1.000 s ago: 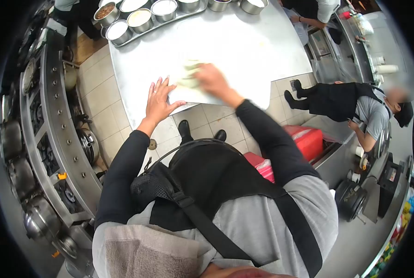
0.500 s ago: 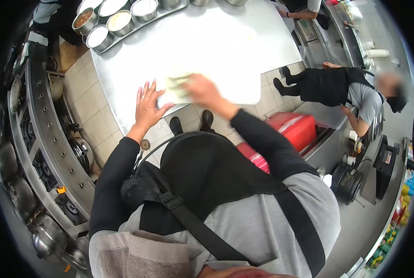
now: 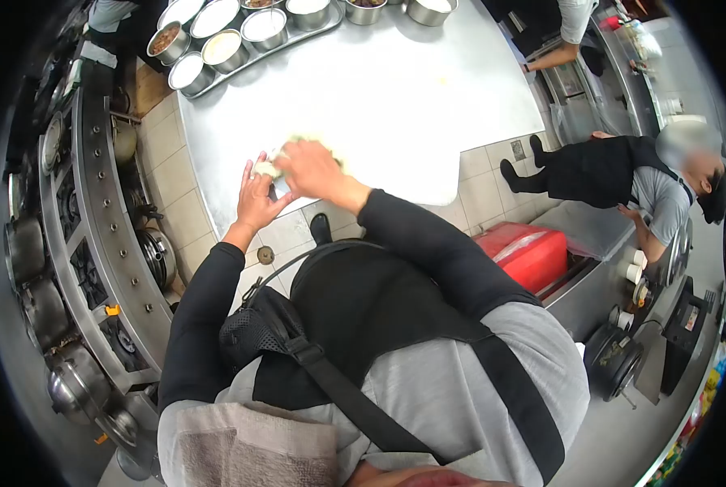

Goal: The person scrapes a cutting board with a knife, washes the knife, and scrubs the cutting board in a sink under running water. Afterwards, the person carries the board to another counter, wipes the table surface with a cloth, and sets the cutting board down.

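Observation:
A pale yellow-green cloth (image 3: 267, 169) lies bunched under my right hand (image 3: 312, 172), whose fingers press it down near the front edge of a white board (image 3: 403, 162). Close beside it, at the left, my left hand (image 3: 257, 201) has its fingers stretched toward the cloth and its thumb apart, reaching to my right hand. Whether the left fingertips touch the cloth is hard to make out. The white surface is overexposed, so its border with the steel table (image 3: 196, 150) shows only in part.
Metal containers (image 3: 223, 50) with food stand on a tray (image 3: 286, 42) at the far left of the table. A stove (image 3: 95, 235) runs along the left. At right are a red box (image 3: 529, 258), a counter (image 3: 598, 284) and a co-worker (image 3: 622, 170). Another person's arm (image 3: 553, 57) shows farther back.
My right hand has moved left with the cloth, up against my left hand. The left hand's fingers, spread before, are now closer together. The whole view has shifted slightly.

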